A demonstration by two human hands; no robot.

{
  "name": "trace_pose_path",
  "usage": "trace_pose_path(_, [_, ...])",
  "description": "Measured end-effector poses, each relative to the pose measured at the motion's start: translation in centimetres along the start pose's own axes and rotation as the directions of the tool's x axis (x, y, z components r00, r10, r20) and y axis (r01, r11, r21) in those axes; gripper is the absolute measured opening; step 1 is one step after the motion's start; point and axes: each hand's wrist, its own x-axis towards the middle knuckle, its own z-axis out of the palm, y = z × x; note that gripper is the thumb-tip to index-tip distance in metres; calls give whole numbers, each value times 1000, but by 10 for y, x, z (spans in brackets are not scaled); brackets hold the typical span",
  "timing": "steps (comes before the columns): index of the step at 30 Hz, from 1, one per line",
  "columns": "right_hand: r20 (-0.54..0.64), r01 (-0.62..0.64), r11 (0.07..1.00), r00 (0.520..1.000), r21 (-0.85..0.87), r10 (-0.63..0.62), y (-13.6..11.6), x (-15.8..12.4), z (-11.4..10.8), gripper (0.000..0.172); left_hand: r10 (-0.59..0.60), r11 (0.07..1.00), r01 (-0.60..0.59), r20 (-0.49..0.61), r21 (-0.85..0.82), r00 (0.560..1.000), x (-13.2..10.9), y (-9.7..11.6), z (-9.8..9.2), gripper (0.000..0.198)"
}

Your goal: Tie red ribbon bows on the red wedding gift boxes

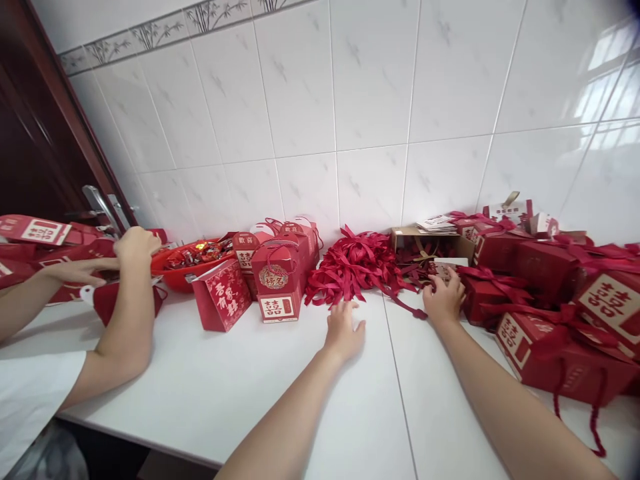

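Note:
My left hand (345, 331) hovers over or rests on the white table just in front of a heap of red ribbons (353, 263). Its thumb stands apart from the fingers, and nothing is in it. At the front of an open cardboard box (403, 243) is my right hand (445, 298), its bent fingers spread close to a white-and-red card (446, 265). Whether the fingertips touch the card I cannot tell. Inside the box lie dark red and gold pieces, partly hidden. One ribbon end (407, 307) trails over the table between my hands.
Ribbon-tied red gift boxes (565, 347) crowd the right side. Left of the ribbons stand red gift boxes (277, 287) with cord handles and an orange basin (175, 279) of wrapped sweets. Farther left, a co-worker's arms (127, 307) handle a red box. A tiled wall (375, 100) closes the back.

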Motion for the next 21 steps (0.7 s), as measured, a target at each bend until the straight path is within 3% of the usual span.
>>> trace_pose_path(2, [4,-6,1000,1000,31,6,0,-4,-9,33,-6,1000,6,-141,-1,990,4,4,-12,32])
trace_pose_path(4, [12,-4,999,1000,55,4,0,-10,-18,33,-38,998,50,-351,25,936,9,4,-30,38])
trace_pose_path(6, [27,6,996,1000,92,-9,-1,-16,-28,32,-74,986,150,-621,71,780,12,-3,-51,47])
trace_pose_path(8, [52,24,991,998,133,-31,-2,-22,-37,31,-125,966,254,-783,44,609,12,-20,-73,54])
trace_pose_path(10, [88,33,985,995,170,-49,-3,-28,-44,29,-230,937,342,-859,-68,458,8,-44,-94,62])
trace_pose_path(13, [155,7,978,987,208,-40,-1,-36,-50,26,-379,878,422,-866,-226,325,-2,-83,-126,67])
trace_pose_path(15, [195,-39,974,981,222,-5,1,-39,-52,24,-447,841,452,-851,-295,276,-7,-102,-148,69])
trace_pose_path(18, [237,-134,962,968,237,76,4,-40,-52,23,-553,754,540,-806,-376,210,-3,-118,-181,91])
trace_pose_path(20, [252,-189,949,960,251,125,5,-40,-52,22,-611,695,622,-753,-362,245,5,-123,-201,89])
trace_pose_path(21, [258,-211,942,956,260,142,5,-39,-52,21,-598,707,640,-736,-300,316,9,-124,-210,78])
